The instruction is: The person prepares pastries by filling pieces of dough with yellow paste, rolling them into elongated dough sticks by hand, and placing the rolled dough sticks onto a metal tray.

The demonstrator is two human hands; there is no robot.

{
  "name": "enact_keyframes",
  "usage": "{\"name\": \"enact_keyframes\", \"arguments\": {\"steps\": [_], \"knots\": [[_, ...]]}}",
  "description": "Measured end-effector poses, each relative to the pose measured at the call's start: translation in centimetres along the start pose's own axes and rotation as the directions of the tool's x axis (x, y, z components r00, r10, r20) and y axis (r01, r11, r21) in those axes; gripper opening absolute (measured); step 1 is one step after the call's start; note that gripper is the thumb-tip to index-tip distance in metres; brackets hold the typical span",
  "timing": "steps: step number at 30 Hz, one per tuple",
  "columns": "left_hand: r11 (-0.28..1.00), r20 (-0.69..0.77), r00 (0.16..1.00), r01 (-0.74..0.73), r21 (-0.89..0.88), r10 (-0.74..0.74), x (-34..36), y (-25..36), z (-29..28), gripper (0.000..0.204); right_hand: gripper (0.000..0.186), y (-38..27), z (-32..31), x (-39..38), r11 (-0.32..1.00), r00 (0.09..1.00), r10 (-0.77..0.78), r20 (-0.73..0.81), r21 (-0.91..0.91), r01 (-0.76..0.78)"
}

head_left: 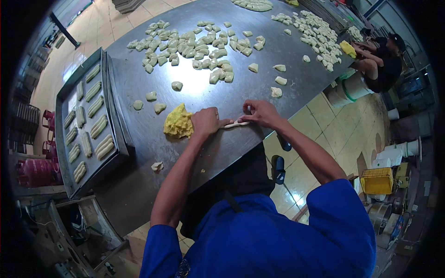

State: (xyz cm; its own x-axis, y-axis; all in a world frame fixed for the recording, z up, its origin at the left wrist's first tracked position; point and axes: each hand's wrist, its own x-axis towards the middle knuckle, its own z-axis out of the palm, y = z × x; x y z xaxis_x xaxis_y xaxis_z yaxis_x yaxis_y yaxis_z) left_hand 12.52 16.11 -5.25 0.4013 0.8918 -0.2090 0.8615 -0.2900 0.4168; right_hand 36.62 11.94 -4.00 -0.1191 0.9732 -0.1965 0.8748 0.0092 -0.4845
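On the steel table point(125, 192), a thin pale dough strip point(234, 125) lies between my hands. My left hand point(206, 121) has its fingers curled and its thumb on the strip's left end, right beside a lump of yellow paste point(177, 121). My right hand point(259, 113) is closed on the strip's right end with bent fingers. Many small dough pieces point(185, 46) are spread beyond my hands, a few single ones nearer. A metal tray point(61, 134) at the left holds several shaped dough strips, most joined in twos or threes.
A co-worker point(387, 65) in dark clothing sits on a white bucket point(350, 90) at the table's far right, near more dough and yellow paste. Red gas cylinders point(34, 172) stand at the left. A yellow crate point(378, 180) and pots are at the lower right. Sandals point(279, 169) lie on the tiles.
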Motion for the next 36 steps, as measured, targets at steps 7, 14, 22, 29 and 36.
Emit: {"name": "enact_keyframes", "arguments": {"steps": [7, 14, 22, 29, 36], "knots": [[0.999, 0.001, 1.0, 0.018, -0.034, -0.018, 0.1, -0.4, -0.1, 0.065, 0.055, 0.3, 0.6, 0.4, 0.995, 0.993, -0.068, -0.091, 0.07, 0.075], [0.995, 0.03, 0.999, 0.021, -0.099, -0.018, -0.3, -0.7, -0.1, 0.064, 0.056, 0.1, 0.7, 0.4, 1.0, 0.997, -0.013, -0.081, 0.02, 0.015], [0.999, 0.0, 0.999, 0.045, -0.007, -0.045, -0.1, -0.3, -0.1, 0.064, 0.056, -0.2, 0.6, 0.4, 0.998, 0.996, -0.051, -0.08, 0.016, 0.052], [0.998, -0.02, 1.0, 0.011, -0.065, -0.012, -0.2, -0.6, -0.1, 0.063, 0.056, 0.3, 0.9, 0.8, 0.999, 0.995, -0.035, -0.096, 0.031, 0.038], [0.991, -0.03, 0.997, 0.068, -0.114, -0.072, -0.3, -0.9, -0.3, 0.062, 0.059, 0.2, 1.3, 0.7, 0.997, 0.987, -0.073, -0.141, -0.028, 0.07]]}}
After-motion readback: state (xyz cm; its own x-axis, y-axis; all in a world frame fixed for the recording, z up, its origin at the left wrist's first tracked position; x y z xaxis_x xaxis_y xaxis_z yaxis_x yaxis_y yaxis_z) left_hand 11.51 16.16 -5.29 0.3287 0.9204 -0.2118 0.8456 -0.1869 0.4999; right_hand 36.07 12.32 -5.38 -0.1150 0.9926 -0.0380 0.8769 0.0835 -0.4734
